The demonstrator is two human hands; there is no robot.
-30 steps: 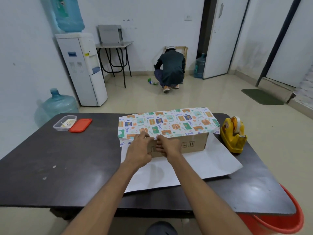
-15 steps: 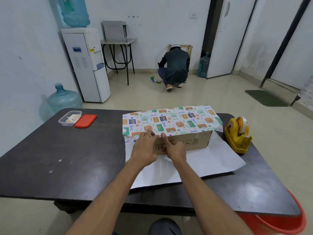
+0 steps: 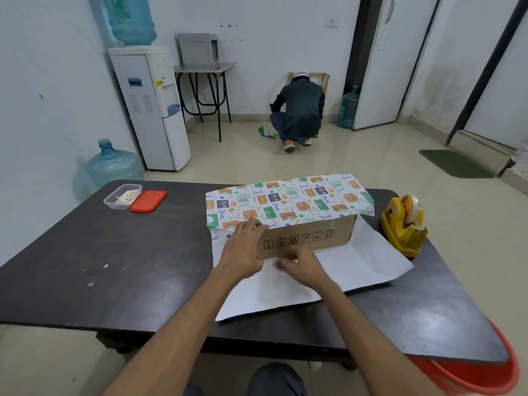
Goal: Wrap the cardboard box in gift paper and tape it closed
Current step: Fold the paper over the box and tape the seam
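Observation:
A long cardboard box [image 3: 328, 238] lies on a sheet of gift paper on the dark table [image 3: 114, 267]. The patterned side of the gift paper [image 3: 288, 201] is folded over the box's top, down to its front edge. The white underside [image 3: 357, 267] spreads toward me. My left hand [image 3: 243, 247] rests with straight fingers on the box's front left, touching the paper's edge. My right hand [image 3: 303, 267] hovers blurred at the foot of the box's front face, fingers loosely curled above the white sheet.
A yellow tape dispenser [image 3: 403, 227] stands right of the box. A clear container [image 3: 121, 197] and its red lid [image 3: 148, 200] sit at the table's far left. A red bucket [image 3: 485, 375] is under the right corner. A person [image 3: 300, 110] crouches by the far wall.
My right hand has slid down from the box's front face to the white paper at its base. My left hand stays on the box's front left.

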